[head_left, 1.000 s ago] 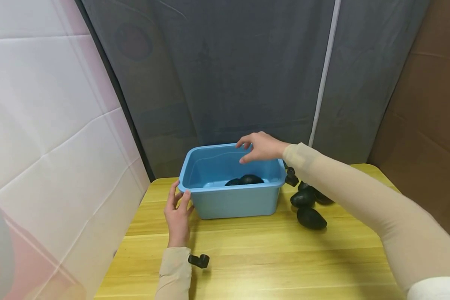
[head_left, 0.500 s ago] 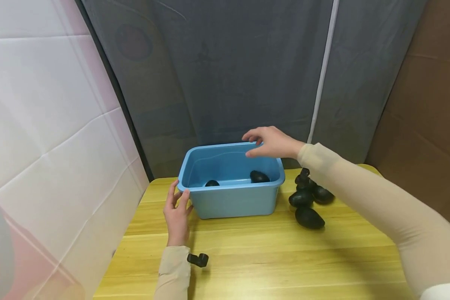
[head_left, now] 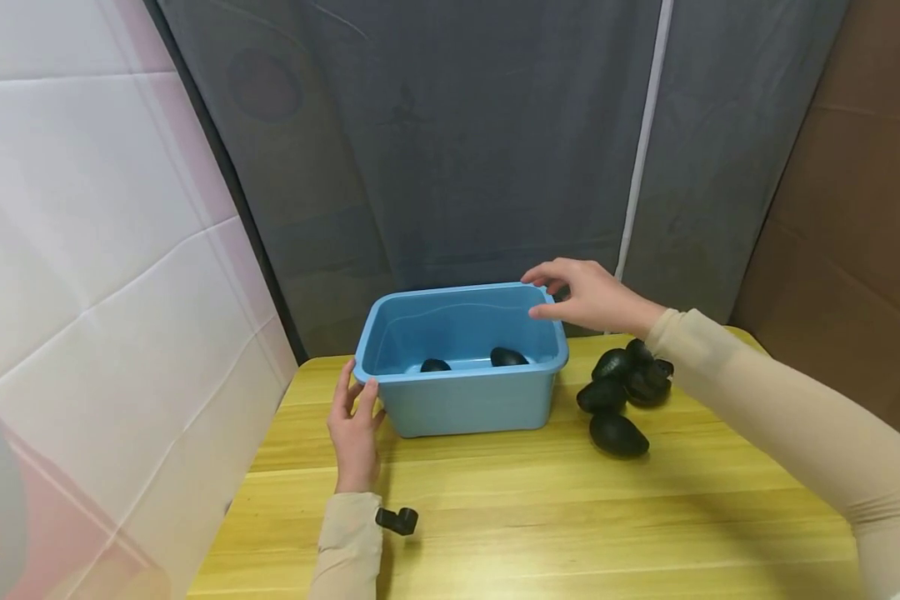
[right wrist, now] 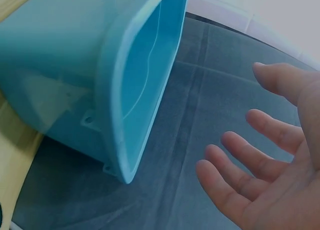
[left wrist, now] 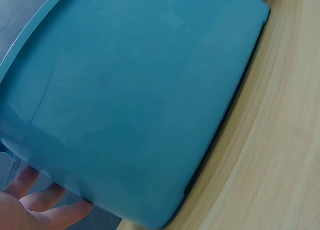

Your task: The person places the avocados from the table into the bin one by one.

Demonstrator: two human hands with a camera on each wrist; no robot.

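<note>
A blue plastic tub (head_left: 465, 400) stands at the back of a yellow wooden table (head_left: 540, 517). Two black oval stones (head_left: 508, 357) lie inside it. My left hand (head_left: 355, 421) rests with straight fingers against the tub's front left corner (left wrist: 75, 190). My right hand (head_left: 585, 293) hovers open above the tub's back right corner, holding nothing; the right wrist view shows its relaxed fingers (right wrist: 250, 175) beside the tub's rim (right wrist: 140, 90). A heap of several black stones (head_left: 621, 390) lies on the table just right of the tub.
A small black clip-like object (head_left: 397, 521) lies on the table beside my left sleeve. A grey curtain (head_left: 457, 142) hangs behind the table, a white padded panel (head_left: 82, 250) stands at the left and a brown cardboard wall (head_left: 855, 208) at the right.
My right hand has drawn back from above the tub's middle toward its back right corner. The stones in the tub have shifted apart. My left hand has stayed put.
</note>
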